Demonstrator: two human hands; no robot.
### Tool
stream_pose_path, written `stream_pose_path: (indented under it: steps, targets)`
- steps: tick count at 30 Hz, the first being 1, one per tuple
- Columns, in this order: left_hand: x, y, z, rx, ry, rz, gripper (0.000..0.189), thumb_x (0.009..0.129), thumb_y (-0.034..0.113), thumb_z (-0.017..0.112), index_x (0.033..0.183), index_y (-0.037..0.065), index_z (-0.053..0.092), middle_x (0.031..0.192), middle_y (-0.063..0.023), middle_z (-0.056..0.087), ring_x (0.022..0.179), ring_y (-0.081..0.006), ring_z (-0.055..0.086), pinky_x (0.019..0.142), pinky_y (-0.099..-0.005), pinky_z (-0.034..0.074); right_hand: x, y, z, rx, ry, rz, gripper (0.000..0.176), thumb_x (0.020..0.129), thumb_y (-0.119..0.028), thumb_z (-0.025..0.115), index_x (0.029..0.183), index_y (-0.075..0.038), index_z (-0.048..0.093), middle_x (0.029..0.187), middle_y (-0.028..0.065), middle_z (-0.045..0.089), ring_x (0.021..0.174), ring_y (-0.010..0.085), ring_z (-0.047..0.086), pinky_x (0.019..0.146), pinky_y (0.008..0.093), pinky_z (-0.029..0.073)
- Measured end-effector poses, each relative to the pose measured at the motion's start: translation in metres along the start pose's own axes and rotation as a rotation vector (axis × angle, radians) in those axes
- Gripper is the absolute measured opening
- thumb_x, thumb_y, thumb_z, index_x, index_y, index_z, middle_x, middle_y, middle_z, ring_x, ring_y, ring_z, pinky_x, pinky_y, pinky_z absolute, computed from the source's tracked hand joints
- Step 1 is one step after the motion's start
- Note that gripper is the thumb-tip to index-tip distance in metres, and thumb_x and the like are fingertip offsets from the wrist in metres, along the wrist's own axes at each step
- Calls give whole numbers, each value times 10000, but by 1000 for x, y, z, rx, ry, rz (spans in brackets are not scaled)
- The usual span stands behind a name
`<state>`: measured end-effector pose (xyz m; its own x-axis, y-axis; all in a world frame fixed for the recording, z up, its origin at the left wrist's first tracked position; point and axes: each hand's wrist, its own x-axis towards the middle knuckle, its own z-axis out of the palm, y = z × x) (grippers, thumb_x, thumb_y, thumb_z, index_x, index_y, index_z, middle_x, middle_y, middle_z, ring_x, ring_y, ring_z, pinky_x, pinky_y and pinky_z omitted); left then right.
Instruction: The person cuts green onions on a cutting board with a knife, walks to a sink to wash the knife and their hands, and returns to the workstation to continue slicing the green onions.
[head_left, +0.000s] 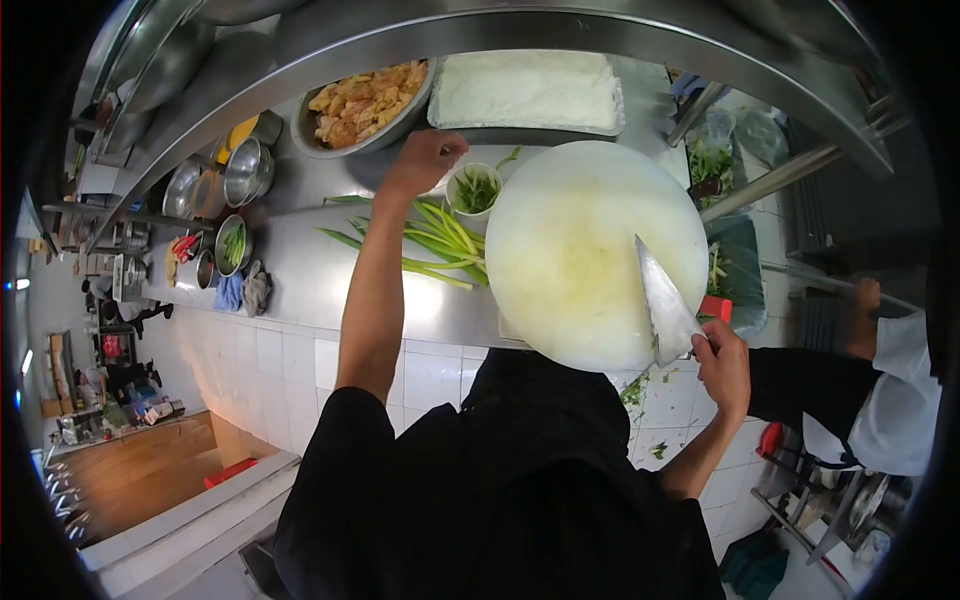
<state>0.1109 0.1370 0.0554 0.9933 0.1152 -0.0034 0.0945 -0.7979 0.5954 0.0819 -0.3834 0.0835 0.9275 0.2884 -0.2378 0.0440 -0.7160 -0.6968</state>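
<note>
My right hand (722,368) grips a kitchen knife (662,300) by its handle. Its broad blade lies over the right part of the round white cutting board (560,240), tip pointing away from me. Bits of green cling near the blade's heel. Beyond the spring onions, my left hand (428,160) is raised with its fingers curled in; whether anything is between them is hidden. Just to its right stands a white cup (452,188) filled with cut greens (476,189). Spring onions (440,240) lie on the steel counter left of the board.
Behind are a metal bowl of raw marinated meat (368,105) and a tray with a white covering (526,90). A steel shelf (560,32) crosses overhead. Several bowls (248,170) stand left. At right are a lined bin (738,270) and another person's dark sleeve (810,390).
</note>
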Motion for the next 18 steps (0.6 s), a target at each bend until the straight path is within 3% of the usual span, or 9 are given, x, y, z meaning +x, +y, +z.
stream_pose_path:
  steps: [2,4,6,7,9,13,15,17,18]
  targets:
    - [-11,-4,5,-77,104,-38,271,818,172,681,1044,27,714,961,-161,718,863,-272,683,801,-366,517,-3,3,1,-11,19,-15,94,895,-68,620,892,21,589,591,49,564,434,88,477,408,280,367]
    - [-35,-23,32,-1,397,-115,266,782,163,728,1004,17,710,918,-166,717,852,-303,690,787,-386,529,-5,-1,-1,37,-1,39,99,895,-67,620,894,26,588,593,48,568,434,83,477,403,274,368]
    - [-64,-38,64,66,302,-362,317,791,221,735,1032,18,701,922,-167,716,843,-304,690,773,-377,526,-7,3,1,58,9,61,101,894,-66,620,894,29,587,596,48,571,435,80,478,403,271,371]
    - [-72,-44,77,65,302,-361,317,791,221,735,1032,18,701,922,-167,716,843,-304,690,773,-377,526,-8,5,2,75,12,85,102,894,-65,619,894,32,585,599,48,575,436,78,479,403,267,374]
    - [-82,-48,89,-144,110,-466,298,809,239,710,994,6,707,880,-159,719,811,-286,693,743,-383,524,-7,5,1,67,4,97,104,893,-64,620,888,34,585,603,49,578,438,78,481,403,265,376]
    - [-81,-37,78,-208,179,-422,247,808,175,684,923,-43,704,753,-121,713,698,-210,682,686,-316,507,-6,13,-1,-1,7,61,110,892,-64,621,875,39,587,610,53,586,444,79,484,409,268,377]
    - [-69,-18,62,-124,277,-401,194,810,183,675,906,22,724,770,-130,714,734,-300,690,696,-384,525,-5,18,-1,-23,17,41,113,890,-65,622,876,42,588,611,57,587,446,82,485,414,270,378]
    - [-55,-4,49,-65,262,-340,206,811,230,674,881,41,721,848,-155,715,788,-330,683,723,-408,529,-4,19,-1,-43,33,20,117,888,-66,623,878,46,589,612,61,589,448,85,486,419,273,378]
    - [-48,2,42,102,120,-318,234,812,266,675,879,47,722,906,-165,709,841,-336,677,748,-427,530,-4,18,-1,-52,35,9,117,886,-66,623,884,47,590,611,66,589,448,89,486,423,275,378]
